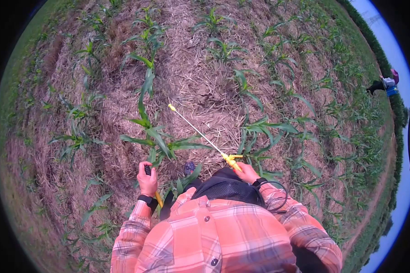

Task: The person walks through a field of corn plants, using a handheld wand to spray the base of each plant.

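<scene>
My left hand (147, 181) is closed around the black grip of a yellow lever (159, 199), low at the left of my body. On the right, my right hand (247, 173) wraps round the yellow handle of a spray wand (200, 133). The wand's thin pale rod slants up and left over the straw-covered soil, ending in a yellow nozzle (171, 107). A young maize plant (156, 134) stands between the nozzle and my left hand. A dark hose loops beside my right wrist.
Rows of young maize (225, 49) run away from me on both sides, with dry straw between them. Another person (387, 84) with something blue is far off at the right, near a tree line. A shoe (189, 168) shows below me.
</scene>
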`<act>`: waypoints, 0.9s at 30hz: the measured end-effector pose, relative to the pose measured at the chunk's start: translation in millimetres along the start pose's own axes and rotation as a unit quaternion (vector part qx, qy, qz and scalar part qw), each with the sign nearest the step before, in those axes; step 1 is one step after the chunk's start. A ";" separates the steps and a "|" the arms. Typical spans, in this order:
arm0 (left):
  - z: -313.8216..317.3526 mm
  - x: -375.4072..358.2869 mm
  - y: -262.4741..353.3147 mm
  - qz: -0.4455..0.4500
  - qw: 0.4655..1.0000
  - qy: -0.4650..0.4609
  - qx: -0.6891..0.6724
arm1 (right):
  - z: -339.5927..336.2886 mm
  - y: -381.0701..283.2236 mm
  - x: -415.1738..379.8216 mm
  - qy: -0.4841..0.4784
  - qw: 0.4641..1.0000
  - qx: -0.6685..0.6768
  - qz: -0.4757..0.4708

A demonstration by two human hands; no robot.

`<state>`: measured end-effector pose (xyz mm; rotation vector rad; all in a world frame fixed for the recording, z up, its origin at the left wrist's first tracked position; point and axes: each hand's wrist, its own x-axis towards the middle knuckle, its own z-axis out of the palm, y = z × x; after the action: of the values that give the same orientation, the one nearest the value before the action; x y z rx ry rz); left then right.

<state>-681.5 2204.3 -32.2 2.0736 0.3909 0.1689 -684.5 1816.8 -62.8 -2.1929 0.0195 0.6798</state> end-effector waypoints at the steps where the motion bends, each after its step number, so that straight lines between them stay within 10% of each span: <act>1: -14.4 4.7 7.9 0.013 1.000 0.012 0.002 | 1.9 -7.2 6.0 -0.027 0.999 0.008 -0.014; 10: -59.9 48.1 54.6 -0.005 0.999 0.050 -0.001 | 0.2 -15.1 63.6 -0.143 0.985 0.095 0.010; 14: 10.3 103.9 22.5 0.008 0.999 0.030 0.044 | -11.1 -3.9 114.6 0.041 0.997 -0.015 -0.057; 27: 48.3 248.0 122.7 0.026 1.000 -0.001 -0.006 | -135.4 71.1 214.7 0.319 0.919 0.091 0.212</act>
<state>-410.1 2192.7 39.0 2.0727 0.3343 0.1987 -455.0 1717.1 -145.7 -2.1478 0.8808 0.1438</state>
